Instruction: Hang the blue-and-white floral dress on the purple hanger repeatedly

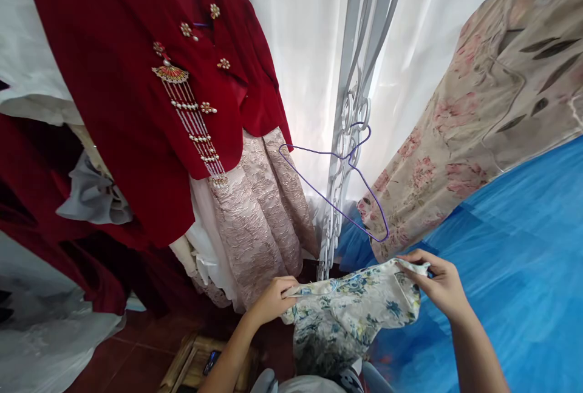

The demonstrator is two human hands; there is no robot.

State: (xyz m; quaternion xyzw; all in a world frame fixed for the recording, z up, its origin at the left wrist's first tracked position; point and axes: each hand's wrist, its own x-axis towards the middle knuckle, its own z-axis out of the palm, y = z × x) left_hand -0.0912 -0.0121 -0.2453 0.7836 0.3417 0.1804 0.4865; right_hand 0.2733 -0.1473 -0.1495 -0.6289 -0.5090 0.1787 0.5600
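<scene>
A white garment with a blue and yellow floral print (350, 308) stretches between my two hands and hangs down in front of my body. My left hand (275, 300) pinches its upper edge at the left end. At the other end, my right hand (437, 280) grips the top corner between thumb and fingers. Just beyond the cloth, a bare purple wire hanger (337, 198) hangs from a ring on the white metal rack (334, 217). Neither hand touches the hanger.
A dark red jacket (136, 107) with beaded brooches hangs left above a pale pink brocade skirt (255, 217). To the right are a beige floral dress (437, 144) and blue tulle (510, 259). White curtains (300, 28) hang behind. A wooden stool (194, 356) stands low on the left.
</scene>
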